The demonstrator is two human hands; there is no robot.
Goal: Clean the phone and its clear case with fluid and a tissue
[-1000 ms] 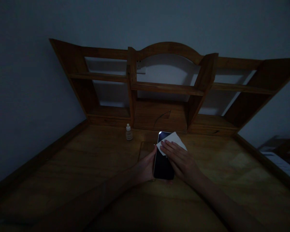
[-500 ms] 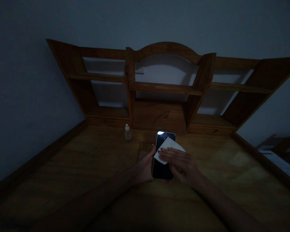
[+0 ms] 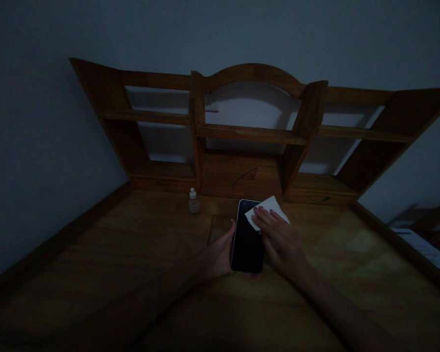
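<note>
Head view: the phone lies near the middle of the desk, screen up and dark. Its long axis runs away from the person, toward the shelf unit at the back, and it leans a little to the right at the far end.

The left hand is at the phone's left edge, on the near half. Its fingers curl around that edge and hold the phone; the thumb lies along the side.

The right hand comes from the right side and lies flat, fingers stretched toward the far end. Under the fingertips it presses a white cloth on the phone's far right corner. Part of the cloth hangs over the right edge onto the desk. So the cloth is at the far end of the long axis, and the rest of the screen lies nearer to the person, between the two hands.

A small bottle stands upright to the left of the phone, well apart, near the foot of the shelf unit. The room is dim, so fine details are not clear.
</note>
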